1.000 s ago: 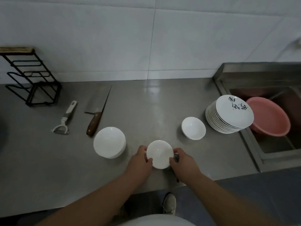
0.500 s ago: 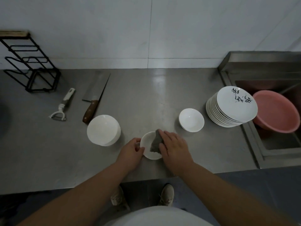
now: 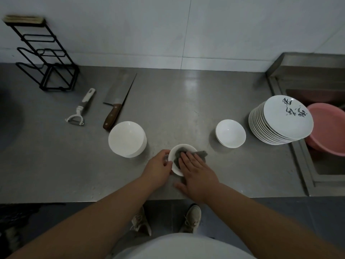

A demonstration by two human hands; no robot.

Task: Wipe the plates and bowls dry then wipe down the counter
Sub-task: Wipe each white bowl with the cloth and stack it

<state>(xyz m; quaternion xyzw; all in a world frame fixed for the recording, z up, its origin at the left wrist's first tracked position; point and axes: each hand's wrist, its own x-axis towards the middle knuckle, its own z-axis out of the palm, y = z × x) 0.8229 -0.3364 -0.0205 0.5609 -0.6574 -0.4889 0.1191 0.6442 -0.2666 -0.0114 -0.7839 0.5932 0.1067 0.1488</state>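
Near the steel table's (image 3: 186, 109) front edge, the left hand (image 3: 158, 167) grips the small white ceramic bowl (image 3: 175, 170) by its rim; the right hand (image 3: 198, 174), fingers flat, presses a grey cloth (image 3: 202, 153) inside it.

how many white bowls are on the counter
3 show: front bowl under the cloth, left bowl by the knife, right bowl by the plates. Stacks may hide more.

A kitchen is shown: a stainless steel surface (image 3: 186, 113) against white wall tiles (image 3: 130, 30), a sunken sink (image 3: 317, 165) (pink basin (image 3: 328, 131) inside), a cleaver (image 3: 116, 101), a peeler (image 3: 80, 111), stacked plates (image 3: 280, 120).
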